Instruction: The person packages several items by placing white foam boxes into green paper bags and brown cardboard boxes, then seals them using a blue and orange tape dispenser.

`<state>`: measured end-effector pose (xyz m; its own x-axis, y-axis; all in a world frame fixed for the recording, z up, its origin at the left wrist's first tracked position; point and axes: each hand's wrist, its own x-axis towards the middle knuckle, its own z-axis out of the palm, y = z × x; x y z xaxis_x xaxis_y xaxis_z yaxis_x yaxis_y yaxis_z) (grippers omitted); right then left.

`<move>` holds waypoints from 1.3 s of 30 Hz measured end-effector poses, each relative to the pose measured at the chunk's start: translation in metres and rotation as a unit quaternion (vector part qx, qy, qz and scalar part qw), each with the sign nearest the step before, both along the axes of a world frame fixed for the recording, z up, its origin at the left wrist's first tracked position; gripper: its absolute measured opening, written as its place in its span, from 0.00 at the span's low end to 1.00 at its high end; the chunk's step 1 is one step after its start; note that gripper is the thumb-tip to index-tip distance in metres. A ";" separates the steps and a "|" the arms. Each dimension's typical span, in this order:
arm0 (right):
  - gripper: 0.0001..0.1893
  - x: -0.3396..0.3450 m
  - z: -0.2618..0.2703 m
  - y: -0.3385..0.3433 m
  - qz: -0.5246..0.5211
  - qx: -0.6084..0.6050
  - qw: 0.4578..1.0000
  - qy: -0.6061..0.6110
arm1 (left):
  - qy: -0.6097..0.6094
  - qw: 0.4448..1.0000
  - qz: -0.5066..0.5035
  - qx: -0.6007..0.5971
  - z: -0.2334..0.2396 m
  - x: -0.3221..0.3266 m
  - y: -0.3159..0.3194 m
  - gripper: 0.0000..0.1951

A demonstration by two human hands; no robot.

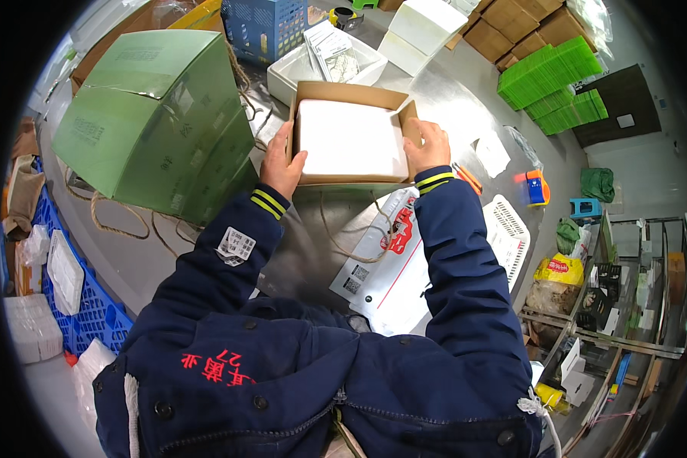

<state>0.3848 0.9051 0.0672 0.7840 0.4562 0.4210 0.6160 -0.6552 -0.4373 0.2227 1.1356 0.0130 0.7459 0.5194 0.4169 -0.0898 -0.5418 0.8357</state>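
Observation:
An open green cardboard gift box (349,91) with brown inner walls and a rope handle stands in front of me. Inside it lies a white foam box or lid (352,140). My left hand (281,163) holds the box's left wall, its thumb reaching over the near left corner. At the right wall, my right hand (429,146) has its fingers on the cardboard and its thumb by the white block's edge. Below the box, a printed white plastic bag (401,275) lies on the metal table, partly under my right forearm. Green boxes (154,114) with rope handles are stacked at the left.
Behind the box is a white foam tray (286,74) holding printed leaflets (335,54); a blue plastic crate (263,28) is beyond it. Toward the right are orange-handled scissors or a similar tool (468,178), a tape dispenser (535,188) and a white perforated basket (506,235).

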 end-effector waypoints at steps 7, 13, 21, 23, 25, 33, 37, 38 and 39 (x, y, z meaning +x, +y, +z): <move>0.14 0.007 -0.016 -0.022 -0.108 -0.157 0.974 0.120 | 0.142 0.990 -0.024 0.005 0.008 0.001 0.015 0.18; 0.13 -0.110 0.034 -0.025 -0.004 -0.073 0.993 0.097 | 0.243 0.951 -0.185 0.047 0.071 -0.015 0.054 0.15; 0.13 -0.153 -0.038 0.018 0.151 0.008 0.988 -0.018 | 0.496 0.662 -0.373 0.420 0.056 -0.022 -0.025 0.15; 0.23 -0.147 -0.058 0.042 0.184 -0.067 0.977 -0.087 | 0.463 0.687 -0.375 0.416 0.047 -0.021 -0.027 0.14; 0.27 -0.144 -0.087 0.048 0.194 -0.158 0.967 -0.049 | 0.350 0.768 -0.408 0.347 0.046 -0.032 -0.023 0.14; 0.23 -0.128 -0.080 0.043 0.236 -0.110 0.965 0.006 | -0.009 0.898 -0.245 0.365 0.020 -0.147 -0.061 0.17; 0.13 -0.095 -0.008 0.028 0.218 0.140 0.954 0.148 | 0.185 0.864 -0.300 0.360 -0.023 -0.108 -0.059 0.27; 0.14 -0.093 0.012 0.022 0.151 0.123 0.980 -0.048 | 0.195 0.861 -0.292 0.367 -0.018 -0.105 -0.062 0.26; 0.16 -0.084 0.015 0.015 0.106 0.069 0.978 -0.167 | 0.192 0.863 -0.293 0.365 -0.018 -0.105 -0.062 0.26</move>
<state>0.3010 0.9199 0.0818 0.4871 0.5139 0.7061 0.8548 -0.4463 -0.2648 0.1180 1.0740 -0.0049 0.9474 -0.2894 0.1369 -0.3188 -0.8922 0.3198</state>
